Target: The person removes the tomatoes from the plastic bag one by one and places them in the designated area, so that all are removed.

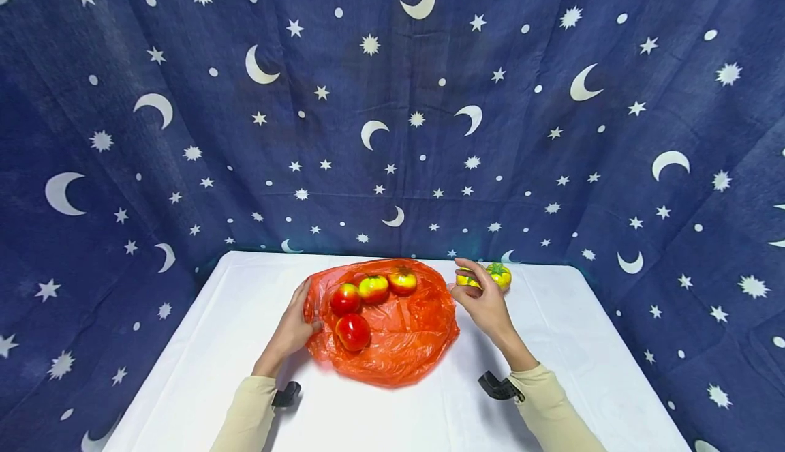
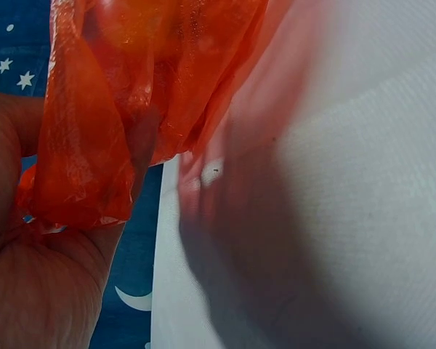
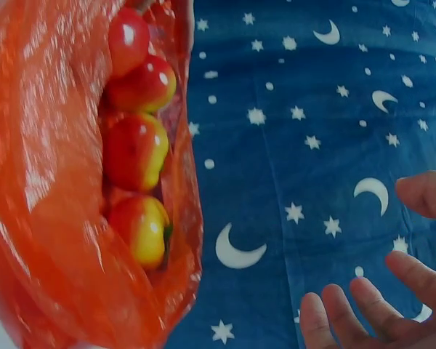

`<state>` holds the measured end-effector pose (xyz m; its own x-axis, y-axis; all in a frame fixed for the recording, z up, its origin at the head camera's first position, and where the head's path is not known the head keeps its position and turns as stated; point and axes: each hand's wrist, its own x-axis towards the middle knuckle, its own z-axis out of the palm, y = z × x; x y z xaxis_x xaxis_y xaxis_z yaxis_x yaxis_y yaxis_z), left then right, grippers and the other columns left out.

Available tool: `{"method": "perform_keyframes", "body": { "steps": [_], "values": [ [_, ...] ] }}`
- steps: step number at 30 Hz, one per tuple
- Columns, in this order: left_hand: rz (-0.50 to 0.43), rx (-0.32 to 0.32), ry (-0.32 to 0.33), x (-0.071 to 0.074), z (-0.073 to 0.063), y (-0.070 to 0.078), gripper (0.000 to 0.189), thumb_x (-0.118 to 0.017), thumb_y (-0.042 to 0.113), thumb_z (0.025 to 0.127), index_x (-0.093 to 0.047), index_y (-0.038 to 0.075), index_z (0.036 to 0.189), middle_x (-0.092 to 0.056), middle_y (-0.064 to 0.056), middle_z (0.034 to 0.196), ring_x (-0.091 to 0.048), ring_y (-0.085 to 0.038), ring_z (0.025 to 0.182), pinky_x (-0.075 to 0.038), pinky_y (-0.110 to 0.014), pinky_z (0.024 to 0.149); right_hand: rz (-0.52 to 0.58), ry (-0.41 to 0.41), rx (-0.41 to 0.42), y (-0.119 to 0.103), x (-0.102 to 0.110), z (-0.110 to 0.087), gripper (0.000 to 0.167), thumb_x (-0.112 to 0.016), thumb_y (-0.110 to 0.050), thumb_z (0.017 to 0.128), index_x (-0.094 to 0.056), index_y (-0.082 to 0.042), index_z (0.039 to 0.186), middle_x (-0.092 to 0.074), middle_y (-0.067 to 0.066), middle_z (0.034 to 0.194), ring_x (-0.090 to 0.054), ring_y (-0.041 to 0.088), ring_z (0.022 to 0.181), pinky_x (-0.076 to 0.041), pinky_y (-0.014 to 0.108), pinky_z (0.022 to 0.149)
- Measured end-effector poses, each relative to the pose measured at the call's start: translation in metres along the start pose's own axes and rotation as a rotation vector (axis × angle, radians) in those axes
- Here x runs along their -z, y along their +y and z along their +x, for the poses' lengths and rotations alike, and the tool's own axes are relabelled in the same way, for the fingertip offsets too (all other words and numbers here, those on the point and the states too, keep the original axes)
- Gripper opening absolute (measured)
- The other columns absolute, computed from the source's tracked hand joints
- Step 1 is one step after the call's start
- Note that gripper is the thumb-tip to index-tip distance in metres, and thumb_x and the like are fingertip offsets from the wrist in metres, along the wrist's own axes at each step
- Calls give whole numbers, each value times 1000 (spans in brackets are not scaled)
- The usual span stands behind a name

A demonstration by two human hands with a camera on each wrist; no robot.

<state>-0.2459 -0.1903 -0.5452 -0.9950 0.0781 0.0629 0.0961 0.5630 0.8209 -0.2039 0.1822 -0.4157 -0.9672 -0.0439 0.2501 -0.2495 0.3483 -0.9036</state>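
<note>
Four red-and-yellow apple-like fruits (image 1: 375, 290) sit inside the orange-red plastic bag (image 1: 398, 336) on my white-covered table (image 1: 564, 343). I have the left hand (image 1: 289, 326) gripping the bag's left edge; my right hand (image 1: 487, 305), fingers apart and holding nothing, hovers near two green-topped yellow fruits (image 1: 503, 280), one partly hidden.

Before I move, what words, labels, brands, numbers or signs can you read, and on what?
None can be read.
Red bag, the red-and-yellow fruit inside it and yellow produce outside it: no lettering visible.
Dark blue cloth: only pale moons, stars and dots.
White table: no lettering visible.
Black wrist pieces: too small to tell.
</note>
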Motion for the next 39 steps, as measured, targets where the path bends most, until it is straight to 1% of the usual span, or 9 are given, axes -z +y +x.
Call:
{"method": "perform_keyframes", "body": {
  "steps": [4,10,17,18,25,28,31,35,39],
  "values": [
    [2,0,0,0,0,0,101,-70,-9,77,-13,12,159,-13,-12,165,-19,-43,150,-21,-56,120,12,-39,35,9,-11,1,52,-69,-4,88,-52,-1,137,-54,22,136,-57,37,122,-54,26,96],
    [-3,-11,0,1,-1,2,101,-70,-9,77,-13,10,159,-14,-14,165,-18,-43,150,-20,-56,120,38,-69,80,31,-26,7,50,-71,-11,88,-55,-10,135,-55,12,138,-58,33,122,-54,23,92],
    [-2,0,-2,2,-3,5,101,-70,-8,77,-13,11,159,-13,-13,165,-18,-43,150,-20,-55,120,75,-121,128,33,-44,6,49,-72,-14,87,-57,-8,133,-58,15,132,-58,37,120,-55,46,95],
    [-3,-3,-2,2,-3,6,101,-70,-8,77,-13,11,159,-13,-13,165,-18,-43,150,-20,-55,120,71,-126,128,34,-46,6,48,-72,-14,87,-57,-9,132,-58,14,131,-59,36,119,-55,43,95],
    [1,-17,4,2,-5,6,100,-70,-7,78,-14,12,159,-14,-14,164,-18,-43,149,-19,-57,120,71,-181,85,35,-65,-2,49,-71,-7,86,-56,-9,133,-59,14,131,-60,33,118,-53,52,97],
    [-2,-32,18,2,-6,7,100,-69,-7,77,-15,11,158,-15,-14,164,-19,-44,149,-20,-58,120,73,-200,78,38,-74,-4,48,-73,-12,86,-59,-16,131,-61,7,130,-61,27,117,-55,45,96],
    [-8,-41,20,2,-7,7,100,-69,-8,76,-15,9,158,-15,-15,164,-20,-45,149,-20,-59,119,83,-231,67,39,-84,-6,48,-74,-14,85,-59,-17,131,-59,8,132,-60,28,118,-55,43,96],
    [-20,-19,10,3,-6,8,100,-69,-8,76,-15,12,159,-15,-13,164,-18,-43,150,-19,-57,120,97,-272,45,42,-97,-8,50,-75,-16,85,-58,-18,132,-58,8,134,-58,34,121,-53,47,98],
    [-15,4,3,3,-5,7,101,-70,-7,77,-14,13,159,-14,-12,165,-18,-42,150,-19,-56,120,98,-302,16,42,-106,-9,50,-75,-20,85,-57,-20,133,-58,3,132,-57,36,122,-54,40,97]
  ]
}}
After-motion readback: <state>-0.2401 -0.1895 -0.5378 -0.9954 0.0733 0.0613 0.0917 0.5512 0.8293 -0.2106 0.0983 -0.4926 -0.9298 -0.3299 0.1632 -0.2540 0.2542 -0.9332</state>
